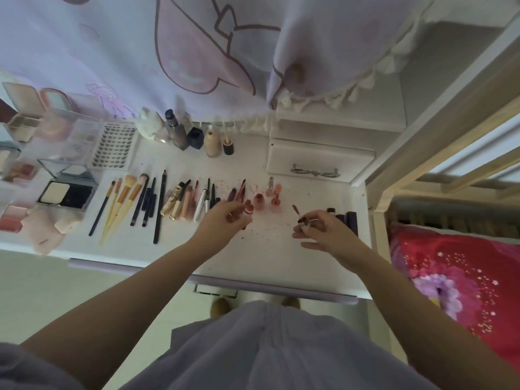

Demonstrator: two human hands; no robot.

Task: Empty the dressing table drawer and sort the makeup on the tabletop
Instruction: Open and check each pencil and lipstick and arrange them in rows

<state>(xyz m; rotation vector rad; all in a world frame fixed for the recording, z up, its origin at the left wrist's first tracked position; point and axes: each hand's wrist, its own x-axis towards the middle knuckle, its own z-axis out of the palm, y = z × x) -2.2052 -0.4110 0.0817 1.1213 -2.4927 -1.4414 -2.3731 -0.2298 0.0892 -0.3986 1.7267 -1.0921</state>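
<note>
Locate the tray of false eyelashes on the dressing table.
In the head view the tray of false eyelashes lies at the back left of the tabletop, beside a clear organiser box and behind the row of makeup brushes.

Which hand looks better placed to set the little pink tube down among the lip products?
The left hand. It already pinches the small pink tube right beside the row of lip products, while the right hand holds an applicator wand farther right.

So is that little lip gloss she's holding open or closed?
Open. The right hand holds the applicator wand pulled clear, its tinted tip in the air, while the left hand holds the small pink tube apart from it.
</note>
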